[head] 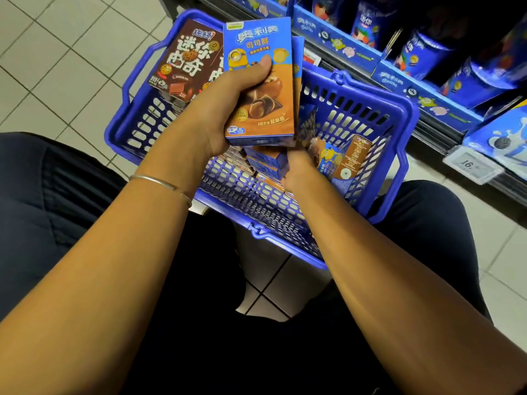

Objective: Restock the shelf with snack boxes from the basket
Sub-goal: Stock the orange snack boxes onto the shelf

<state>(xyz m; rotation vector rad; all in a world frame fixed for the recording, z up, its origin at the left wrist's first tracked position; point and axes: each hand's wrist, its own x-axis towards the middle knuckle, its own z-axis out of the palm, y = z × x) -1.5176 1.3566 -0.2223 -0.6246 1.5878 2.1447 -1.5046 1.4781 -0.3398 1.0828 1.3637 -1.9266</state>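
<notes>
Blue basket (400, 118): brown cookie boxes (185, 61) far left, orange boxes (353, 159) near-right. Your right hand (299, 171) grips one inside; left hand (225, 104) clasps Minion box (256, 38) above basket, thumb across front.

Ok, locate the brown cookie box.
In the head view, the brown cookie box stands in the far left corner of the blue basket, left of the orange box in the left hand.

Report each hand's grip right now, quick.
Left hand: holds upright blue-and-orange cardboard snack boxes.
Right hand: grips another blue-and-orange cardboard box lying in the blue plastic basket.
</notes>
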